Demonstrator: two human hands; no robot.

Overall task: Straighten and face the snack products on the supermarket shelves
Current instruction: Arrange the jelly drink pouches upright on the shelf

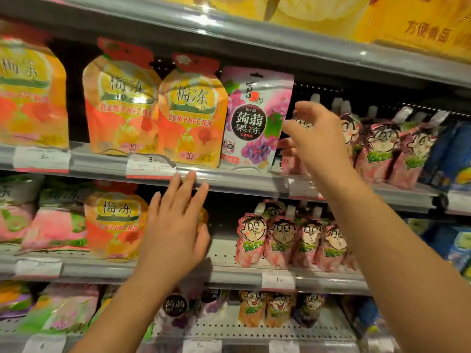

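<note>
Your forearms fill the bottom of the view, reaching up to the shelves. Your left hand (175,225) is flat and spread, fingers straight, fingertips (190,178) up at the price rail (229,180) of the middle shelf; it holds nothing, and whether it touches the rail or the orange pouch (114,222) behind it is hard to tell.

Your right hand (316,138) is raised with fingers loosely curled and apart, beside the right edge of the purple pouch (257,121). It seems to be at the small cartoon pouches (377,151) just behind, but blur hides whether it pinches one, so I can't call the grip.

The purple pouch stands on the middle shelf, tilted, its top leaning toward the orange jelly pouches (192,115) on its left and its foot just beside your right hand. It is the one most out of line.

Expect soft, glossy film with a jelly fill: light, floppy at the top, weight sitting low, slippery under flat fingers. Take it by both side seams low down, or pinch the stiff header at the top, and avoid squeezing the belly. The cartoon pouches have hard spouts (316,98) on top; those look like the surest hold for turning each to face front. They lean on one another, so nudging one may tip its neighbours.
</note>
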